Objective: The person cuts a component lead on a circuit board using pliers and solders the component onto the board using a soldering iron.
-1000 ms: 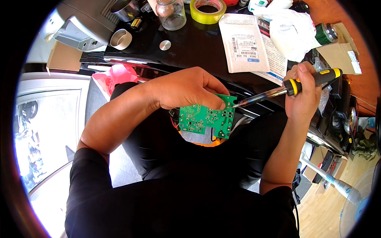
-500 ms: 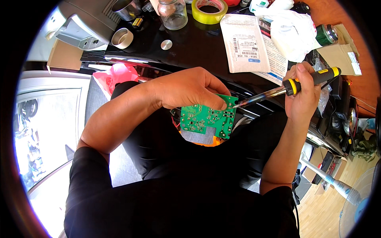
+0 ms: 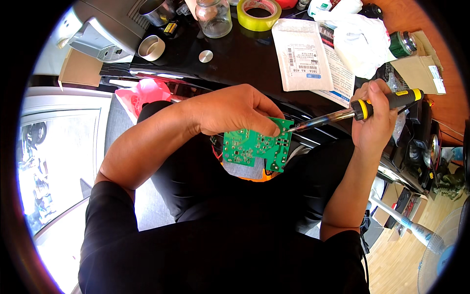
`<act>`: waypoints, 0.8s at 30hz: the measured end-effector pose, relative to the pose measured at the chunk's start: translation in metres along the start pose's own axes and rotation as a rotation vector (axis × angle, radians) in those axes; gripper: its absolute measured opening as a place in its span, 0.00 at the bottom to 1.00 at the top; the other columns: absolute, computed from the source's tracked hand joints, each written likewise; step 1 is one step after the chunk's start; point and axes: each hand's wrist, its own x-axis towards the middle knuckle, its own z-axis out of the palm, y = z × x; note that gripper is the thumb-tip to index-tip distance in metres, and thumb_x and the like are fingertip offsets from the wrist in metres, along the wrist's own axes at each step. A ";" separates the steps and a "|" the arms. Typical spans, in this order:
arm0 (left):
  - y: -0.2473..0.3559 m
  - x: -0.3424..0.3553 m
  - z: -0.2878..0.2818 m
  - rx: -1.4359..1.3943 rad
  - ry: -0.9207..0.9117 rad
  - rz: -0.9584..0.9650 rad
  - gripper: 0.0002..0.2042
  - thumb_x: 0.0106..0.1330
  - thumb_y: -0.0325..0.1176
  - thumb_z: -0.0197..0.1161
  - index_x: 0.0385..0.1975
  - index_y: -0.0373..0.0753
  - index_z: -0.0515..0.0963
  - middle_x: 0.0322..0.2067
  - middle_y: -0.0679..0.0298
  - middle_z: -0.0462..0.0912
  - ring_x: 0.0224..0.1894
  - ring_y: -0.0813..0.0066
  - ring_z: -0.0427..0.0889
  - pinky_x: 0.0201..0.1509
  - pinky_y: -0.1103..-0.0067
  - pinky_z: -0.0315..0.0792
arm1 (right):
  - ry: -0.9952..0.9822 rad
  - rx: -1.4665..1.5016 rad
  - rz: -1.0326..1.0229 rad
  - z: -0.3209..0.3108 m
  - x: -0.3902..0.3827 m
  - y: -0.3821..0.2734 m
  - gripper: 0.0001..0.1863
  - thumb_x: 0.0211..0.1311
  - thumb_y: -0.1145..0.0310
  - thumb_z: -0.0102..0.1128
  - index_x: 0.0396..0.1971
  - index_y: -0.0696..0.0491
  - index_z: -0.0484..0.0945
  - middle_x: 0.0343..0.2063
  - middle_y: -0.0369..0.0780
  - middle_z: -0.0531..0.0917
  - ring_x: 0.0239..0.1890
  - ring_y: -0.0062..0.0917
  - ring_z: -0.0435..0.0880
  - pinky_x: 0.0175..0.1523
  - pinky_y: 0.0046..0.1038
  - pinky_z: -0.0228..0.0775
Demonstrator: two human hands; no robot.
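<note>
My left hand (image 3: 240, 111) is closed on a green circuit board (image 3: 252, 147), thumb on top along its upper edge. The face turned up carries small components and solder joints. A notch is cut into the near edge. In my right hand (image 3: 375, 115) is a soldering iron (image 3: 325, 119) with a black and yellow handle and a heat-stained metal barrel. Its tip points left and is at the board's upper right part, close to my left thumb; whether it touches is too small to tell. The board is held above my lap, and its underside is hidden.
On the black desk (image 3: 245, 63) are a round metal disc (image 3: 205, 56), a small cup (image 3: 151, 47), a glass jar (image 3: 214, 19), yellow tape (image 3: 258, 13), a padded envelope (image 3: 302, 56) and a white plastic bag (image 3: 361, 46). A pink bag (image 3: 143, 95) hangs left; a fan (image 3: 443, 250) stands right.
The soldering iron and my right hand have shifted very slightly to the right. My left hand keeps the circuit board in nearly the same place.
</note>
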 end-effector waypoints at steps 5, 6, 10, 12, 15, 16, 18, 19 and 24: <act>0.000 0.000 0.000 -0.037 -0.006 -0.002 0.26 0.59 0.33 0.71 0.56 0.26 0.77 0.45 0.56 0.86 0.44 0.76 0.84 0.54 0.81 0.75 | -0.014 0.019 -0.019 -0.002 0.000 0.000 0.09 0.63 0.70 0.63 0.24 0.55 0.76 0.20 0.34 0.75 0.23 0.13 0.69 0.30 0.18 0.58; 0.000 0.000 0.000 -0.042 -0.006 -0.004 0.26 0.59 0.33 0.71 0.56 0.26 0.77 0.45 0.56 0.86 0.44 0.77 0.84 0.54 0.81 0.75 | -0.007 0.025 -0.021 -0.001 0.000 -0.001 0.09 0.63 0.70 0.63 0.23 0.55 0.76 0.20 0.34 0.75 0.23 0.13 0.69 0.30 0.18 0.57; -0.001 0.001 0.001 -0.023 -0.001 0.006 0.25 0.59 0.32 0.70 0.56 0.26 0.77 0.45 0.57 0.86 0.44 0.77 0.84 0.54 0.81 0.75 | -0.038 0.030 -0.023 -0.001 -0.001 -0.002 0.09 0.63 0.70 0.63 0.23 0.55 0.76 0.20 0.34 0.75 0.22 0.13 0.69 0.30 0.18 0.58; -0.001 0.001 0.000 -0.028 -0.005 0.008 0.25 0.59 0.32 0.70 0.56 0.26 0.77 0.45 0.56 0.86 0.44 0.77 0.84 0.54 0.81 0.75 | -0.026 0.016 -0.012 -0.001 -0.001 -0.002 0.09 0.62 0.70 0.63 0.23 0.55 0.75 0.20 0.34 0.75 0.22 0.13 0.69 0.29 0.18 0.57; -0.001 0.000 0.001 -0.026 0.000 0.005 0.25 0.59 0.32 0.70 0.56 0.26 0.77 0.45 0.56 0.86 0.44 0.77 0.84 0.54 0.81 0.75 | -0.030 0.012 -0.010 -0.001 -0.001 -0.002 0.10 0.62 0.70 0.63 0.23 0.55 0.75 0.20 0.34 0.75 0.22 0.13 0.69 0.29 0.18 0.57; -0.001 0.000 0.001 -0.024 0.000 0.003 0.25 0.59 0.32 0.70 0.56 0.26 0.77 0.45 0.56 0.86 0.44 0.77 0.84 0.54 0.81 0.75 | -0.035 0.013 -0.011 -0.001 -0.001 -0.002 0.10 0.62 0.70 0.63 0.23 0.55 0.75 0.20 0.34 0.75 0.22 0.13 0.69 0.29 0.18 0.57; 0.000 0.000 0.001 -0.018 0.001 -0.001 0.26 0.59 0.33 0.71 0.56 0.26 0.77 0.45 0.56 0.86 0.44 0.77 0.84 0.54 0.81 0.75 | -0.026 0.005 -0.034 0.000 -0.001 -0.002 0.10 0.62 0.70 0.63 0.23 0.54 0.75 0.20 0.33 0.75 0.22 0.13 0.69 0.29 0.18 0.57; 0.000 0.000 0.001 -0.021 -0.002 0.001 0.26 0.59 0.33 0.71 0.56 0.26 0.77 0.45 0.56 0.86 0.44 0.77 0.84 0.54 0.81 0.75 | -0.021 0.001 -0.045 0.001 -0.001 -0.002 0.10 0.62 0.70 0.63 0.23 0.54 0.75 0.20 0.33 0.75 0.22 0.13 0.69 0.29 0.18 0.57; -0.001 0.001 0.001 -0.013 0.004 0.004 0.26 0.59 0.33 0.70 0.56 0.27 0.77 0.45 0.56 0.86 0.44 0.76 0.84 0.54 0.81 0.75 | -0.030 0.008 -0.036 0.001 -0.001 -0.003 0.10 0.62 0.70 0.63 0.23 0.55 0.75 0.19 0.34 0.75 0.22 0.13 0.69 0.30 0.18 0.58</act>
